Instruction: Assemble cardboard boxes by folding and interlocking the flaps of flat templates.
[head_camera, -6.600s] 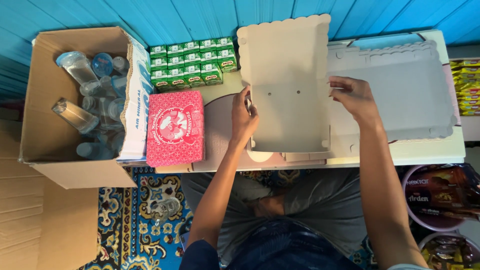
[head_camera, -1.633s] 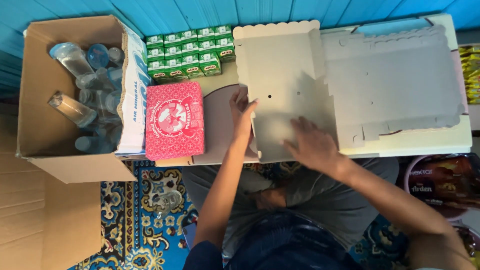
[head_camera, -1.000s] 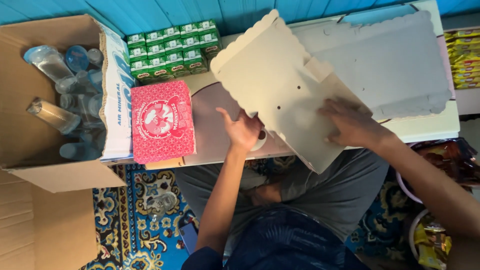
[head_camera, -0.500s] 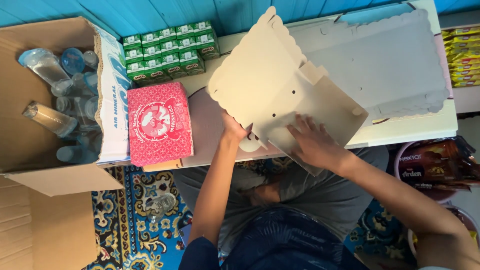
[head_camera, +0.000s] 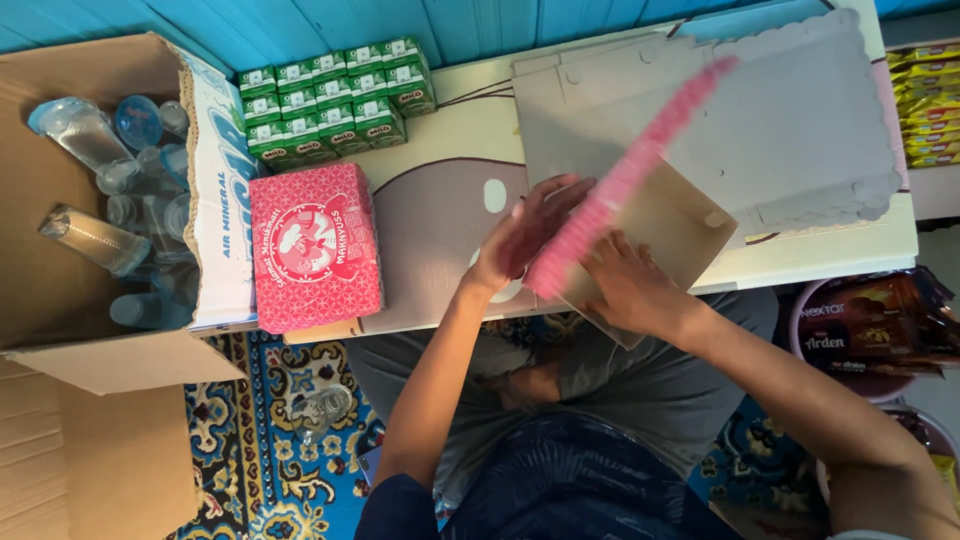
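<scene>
Half a second ago the cardboard box blank showed its plain grey inside; now it has been turned so its pink patterned edge runs diagonally up to the right. Left hand grips that pink edge, fingers curled over it. Right hand presses flat on the grey panel below, fingers spread, not closed around anything. Both hands hold the blank over the near edge of a low white table.

Behind the blank lies a stack of flat grey blanks, just beside it. To the left, well apart, sits a finished pink box, unmoved, with rows of small green drink cartons behind it. Farther left, an open brown carton holds clear water cups. Snack packets sit at the right.
</scene>
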